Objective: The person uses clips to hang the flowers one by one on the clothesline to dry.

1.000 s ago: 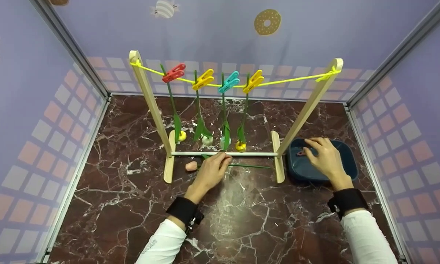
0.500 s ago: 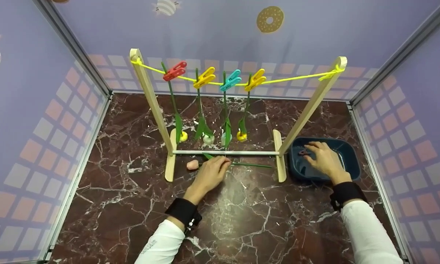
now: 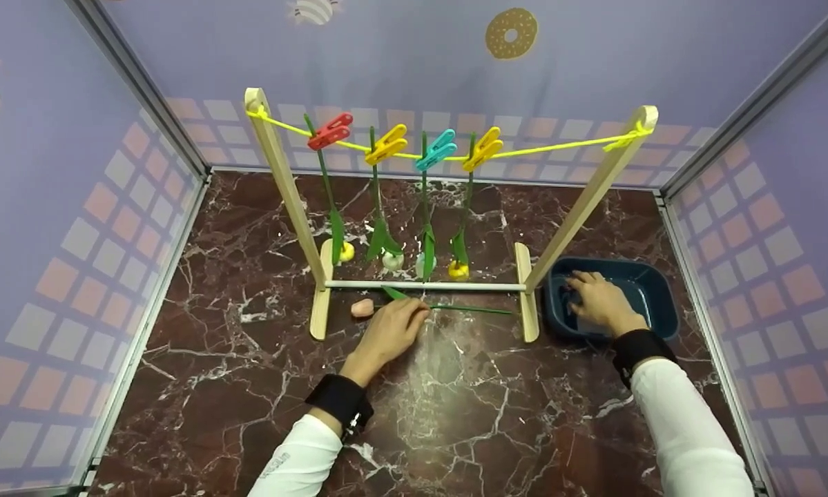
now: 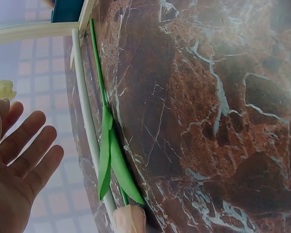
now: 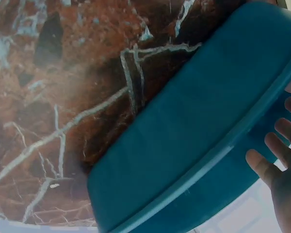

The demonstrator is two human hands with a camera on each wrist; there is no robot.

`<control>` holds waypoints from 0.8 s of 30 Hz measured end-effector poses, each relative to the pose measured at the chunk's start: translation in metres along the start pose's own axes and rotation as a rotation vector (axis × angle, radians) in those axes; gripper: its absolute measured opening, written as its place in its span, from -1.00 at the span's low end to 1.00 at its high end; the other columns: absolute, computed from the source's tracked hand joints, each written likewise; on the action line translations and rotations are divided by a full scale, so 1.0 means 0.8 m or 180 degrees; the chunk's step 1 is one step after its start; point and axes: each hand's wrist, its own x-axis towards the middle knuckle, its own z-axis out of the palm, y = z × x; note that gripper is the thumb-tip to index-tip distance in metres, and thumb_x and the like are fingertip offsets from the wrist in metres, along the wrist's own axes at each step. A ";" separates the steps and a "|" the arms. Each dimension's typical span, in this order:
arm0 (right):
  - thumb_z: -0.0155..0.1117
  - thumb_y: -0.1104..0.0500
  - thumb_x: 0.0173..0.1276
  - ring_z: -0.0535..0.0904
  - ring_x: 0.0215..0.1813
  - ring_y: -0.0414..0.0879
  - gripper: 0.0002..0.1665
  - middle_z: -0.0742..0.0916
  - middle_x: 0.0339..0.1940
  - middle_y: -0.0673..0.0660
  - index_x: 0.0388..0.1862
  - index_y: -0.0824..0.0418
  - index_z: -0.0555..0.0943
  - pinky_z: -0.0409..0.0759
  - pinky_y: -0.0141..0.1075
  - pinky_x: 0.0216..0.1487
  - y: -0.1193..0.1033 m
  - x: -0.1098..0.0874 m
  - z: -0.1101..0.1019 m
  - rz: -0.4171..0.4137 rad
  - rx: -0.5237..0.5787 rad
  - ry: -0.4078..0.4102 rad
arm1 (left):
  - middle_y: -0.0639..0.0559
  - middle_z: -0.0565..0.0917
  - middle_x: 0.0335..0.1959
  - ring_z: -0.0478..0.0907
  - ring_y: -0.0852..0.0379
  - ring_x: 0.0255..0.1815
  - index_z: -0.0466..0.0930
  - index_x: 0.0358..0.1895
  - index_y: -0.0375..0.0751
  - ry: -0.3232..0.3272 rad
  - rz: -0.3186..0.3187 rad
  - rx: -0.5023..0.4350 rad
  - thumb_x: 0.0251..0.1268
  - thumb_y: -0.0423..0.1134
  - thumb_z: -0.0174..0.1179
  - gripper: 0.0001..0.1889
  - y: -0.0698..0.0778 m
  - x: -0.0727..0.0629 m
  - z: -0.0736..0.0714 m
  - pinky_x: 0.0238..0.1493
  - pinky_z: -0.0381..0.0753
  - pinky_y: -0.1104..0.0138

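My left hand [image 3: 389,330] is over an artificial tulip with a peach-pink head [image 3: 362,308] and green stem [image 3: 472,309], lying in front of the rack's crossbar. In the left wrist view its fingers [image 4: 36,172] are extended beside the tulip's green leaves [image 4: 117,160] and hold nothing visible. My right hand [image 3: 601,304] reaches down inside the dark blue bin [image 3: 662,304], thumb and fingers spread apart. The clothespin seen there earlier is hidden by the hand. In the right wrist view the fingers [image 5: 264,167] show past the bin's rim [image 5: 184,182].
A wooden rack [image 3: 287,186] carries a yellow string [image 3: 552,147]. Red [image 3: 331,131], yellow [image 3: 386,144] and blue [image 3: 436,150] clothespins are among those holding several tulips head-down. Purple patterned walls [image 3: 414,62] enclose the marbled surface [image 3: 448,414].
My right hand has lowered deeper into the bin, over the dark red clothespin that showed between its thumb and fingers. My left hand has shifted slightly toward me and left; the tulip stays put.
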 end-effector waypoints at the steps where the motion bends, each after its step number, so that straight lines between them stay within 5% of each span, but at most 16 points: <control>1: 0.36 0.17 0.23 0.41 0.33 0.41 -0.35 0.50 0.37 0.45 0.30 0.36 0.50 0.50 0.32 0.16 0.000 0.002 0.000 -0.0001 -0.0009 -0.0037 | -0.02 0.75 -0.23 0.69 0.01 -0.18 0.67 -0.13 -0.13 -0.0003 -0.0008 0.0006 0.51 -0.16 0.08 -0.81 0.000 0.000 0.000 -0.09 0.67 0.16; 10: 0.34 0.13 0.26 0.27 0.43 0.47 -0.25 0.43 0.41 0.48 0.41 0.34 0.40 0.39 0.38 0.25 0.000 0.009 0.012 0.0099 0.0110 -0.0445 | -0.01 0.76 -0.18 0.70 0.03 -0.15 0.68 -0.09 -0.11 -0.0119 -0.0016 -0.0037 0.49 -0.13 0.12 -0.80 -0.004 -0.003 0.002 -0.09 0.67 0.16; 24: 0.34 0.14 0.26 0.46 0.19 0.48 -0.32 0.59 0.11 0.45 0.34 0.35 0.47 0.50 0.33 0.09 0.006 0.001 0.018 0.0210 0.0230 -0.0239 | -0.01 0.76 -0.20 0.70 0.02 -0.16 0.68 -0.12 -0.12 -0.0111 0.0034 0.0042 0.45 -0.18 0.16 -0.85 -0.007 -0.005 0.005 -0.10 0.67 0.16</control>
